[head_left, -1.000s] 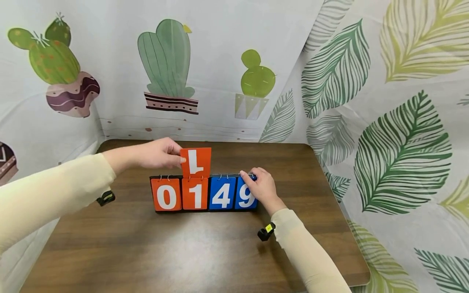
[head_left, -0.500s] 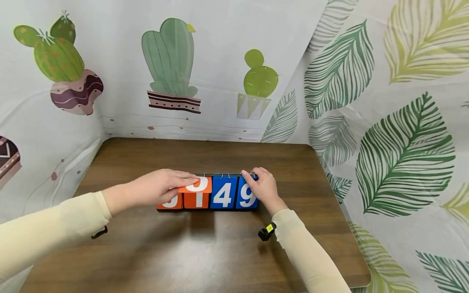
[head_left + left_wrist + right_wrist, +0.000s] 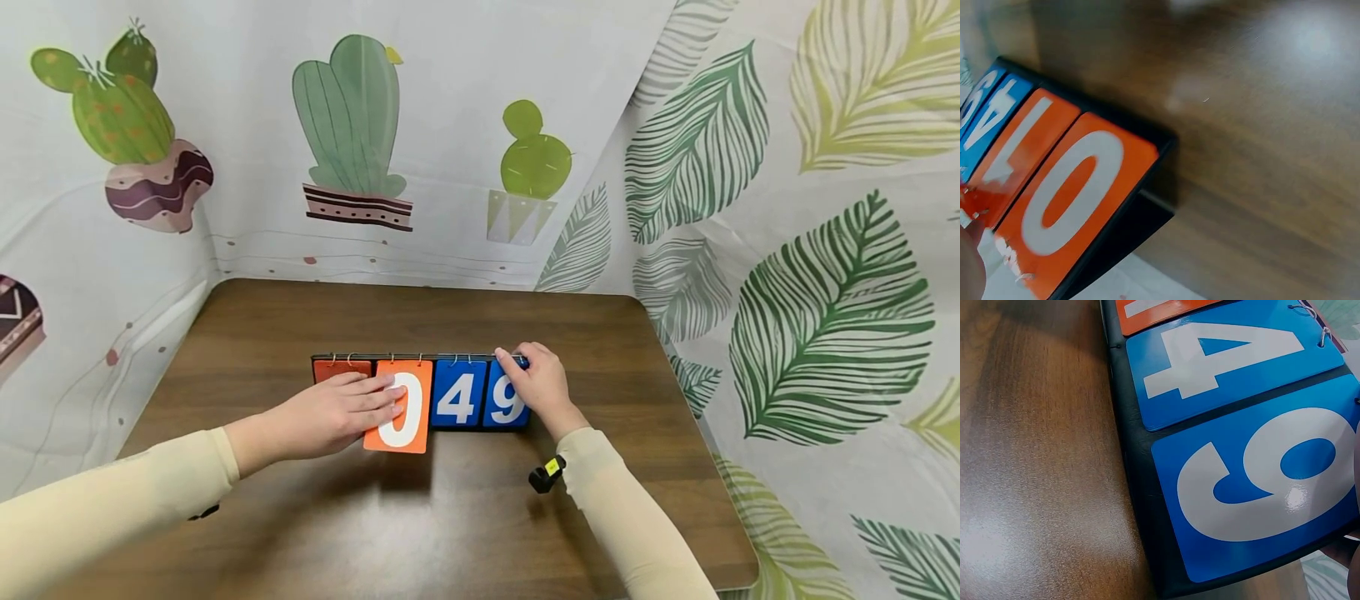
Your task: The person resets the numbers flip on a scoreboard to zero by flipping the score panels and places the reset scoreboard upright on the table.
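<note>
A tabletop flip scoreboard stands on the table, its black board (image 3: 1138,450) carrying number cards on metal rings. My left hand (image 3: 322,417) rests its extended fingers on the second card, an orange 0 card (image 3: 414,421), whose lower edge hangs forward past the board. That hand mostly covers the first orange card (image 3: 342,368) in the head view; the left wrist view shows a 0 on this first card. Two blue cards follow, a 4 card (image 3: 455,400) and a 9 card (image 3: 502,404). My right hand (image 3: 542,383) grips the board's top right corner, thumb in front.
The brown wooden table (image 3: 420,533) has rounded corners. Behind it hangs a white cloth with printed cacti (image 3: 352,117), and a leaf-printed cloth (image 3: 832,308) is at the right. A black wrist camera (image 3: 546,475) sits below the right wrist.
An orange card was held up above the second position by my left hand. It has come down over the front, so 0 replaces 1 there. My right hand stays at the corner.
</note>
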The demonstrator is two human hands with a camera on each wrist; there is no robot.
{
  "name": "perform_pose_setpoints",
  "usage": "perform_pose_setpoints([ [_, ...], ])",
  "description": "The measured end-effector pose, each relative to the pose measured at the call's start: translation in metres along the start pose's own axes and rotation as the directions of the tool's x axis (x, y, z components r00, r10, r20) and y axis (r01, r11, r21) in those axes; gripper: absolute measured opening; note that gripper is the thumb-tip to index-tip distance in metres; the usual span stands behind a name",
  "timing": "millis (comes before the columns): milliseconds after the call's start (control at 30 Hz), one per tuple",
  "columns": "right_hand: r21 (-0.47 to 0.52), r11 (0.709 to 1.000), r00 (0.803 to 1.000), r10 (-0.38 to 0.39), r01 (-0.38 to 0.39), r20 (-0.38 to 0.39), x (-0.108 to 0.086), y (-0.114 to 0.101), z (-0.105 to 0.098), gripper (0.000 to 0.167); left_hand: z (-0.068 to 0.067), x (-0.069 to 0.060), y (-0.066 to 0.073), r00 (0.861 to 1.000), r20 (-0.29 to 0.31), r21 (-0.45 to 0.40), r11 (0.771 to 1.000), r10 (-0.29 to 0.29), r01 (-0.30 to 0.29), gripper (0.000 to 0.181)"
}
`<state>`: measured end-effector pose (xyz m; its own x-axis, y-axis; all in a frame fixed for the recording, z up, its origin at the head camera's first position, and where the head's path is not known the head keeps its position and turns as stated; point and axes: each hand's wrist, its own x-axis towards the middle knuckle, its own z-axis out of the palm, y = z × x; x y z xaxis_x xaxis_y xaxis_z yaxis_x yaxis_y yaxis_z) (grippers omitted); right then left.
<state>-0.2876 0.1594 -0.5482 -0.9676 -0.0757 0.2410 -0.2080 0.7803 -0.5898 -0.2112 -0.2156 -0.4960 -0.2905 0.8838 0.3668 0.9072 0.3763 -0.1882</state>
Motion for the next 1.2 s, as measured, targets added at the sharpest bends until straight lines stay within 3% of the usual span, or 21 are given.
perform_pose_setpoints([
  [100, -0.003, 1.000, 1.000, 0.002, -0.002, 0.002, 0.001, 0.000, 0.000, 0.059, 0.012, -0.004, 0.002, 1.000, -0.025, 0.030, 0.999, 0.014, -0.013, 0.048],
  [233, -0.003, 1.000, 1.000, 0.005, -0.005, 0.009, 0.001, -0.001, 0.001, 0.061, 0.024, -0.011, 0.004, 1.000, 0.009, 0.034, 0.999, -0.007, 0.006, 0.035],
  [367, 0.006, 1.000, 1.000, 0.000, 0.000, 0.000, 0.001, 0.000, 0.000, 0.060, 0.036, -0.017, 0.004, 0.997, 0.069, 0.050, 0.998, -0.026, 0.022, 0.068],
  [467, 0.011, 1.000, 1.000, -0.006, 0.006, -0.010, 0.001, 0.000, -0.001, 0.058, 0.046, -0.019, 0.003, 0.997, 0.077, 0.079, 0.997, -0.015, 0.009, 0.076],
  [567, 0.010, 1.000, 1.000, -0.004, 0.004, -0.005, 0.001, -0.001, -0.001, 0.057, 0.055, -0.020, 0.001, 0.997, 0.075, 0.106, 0.994, -0.004, -0.004, 0.071],
  [733, 0.003, 1.000, 1.000, 0.006, -0.006, 0.014, 0.000, -0.002, 0.000, 0.058, 0.067, -0.023, -0.003, 0.998, 0.068, 0.131, 0.991, -0.003, -0.006, 0.040],
  [867, 0.006, 1.000, 1.000, -0.003, 0.003, 0.009, 0.001, -0.002, -0.001, 0.057, 0.072, -0.024, -0.004, 0.999, 0.044, 0.170, 0.985, -0.003, -0.005, 0.061],
  [1000, -0.002, 1.000, 1.000, -0.028, 0.028, -0.015, 0.001, -0.001, -0.001, 0.056, 0.074, -0.024, -0.004, 0.999, 0.035, 0.202, 0.979, -0.005, -0.003, 0.069],
  [1067, -0.008, 0.999, 0.999, -0.034, 0.034, -0.021, 0.001, -0.001, -0.001, 0.055, 0.073, -0.024, -0.004, 0.999, 0.048, 0.198, 0.980, -0.013, 0.004, 0.067],
  [1200, -0.003, 1.000, 0.999, -0.030, 0.030, -0.016, 0.000, -0.001, -0.001, 0.055, 0.066, -0.018, -0.002, 0.998, 0.050, 0.156, 0.987, -0.045, 0.037, 0.041],
])
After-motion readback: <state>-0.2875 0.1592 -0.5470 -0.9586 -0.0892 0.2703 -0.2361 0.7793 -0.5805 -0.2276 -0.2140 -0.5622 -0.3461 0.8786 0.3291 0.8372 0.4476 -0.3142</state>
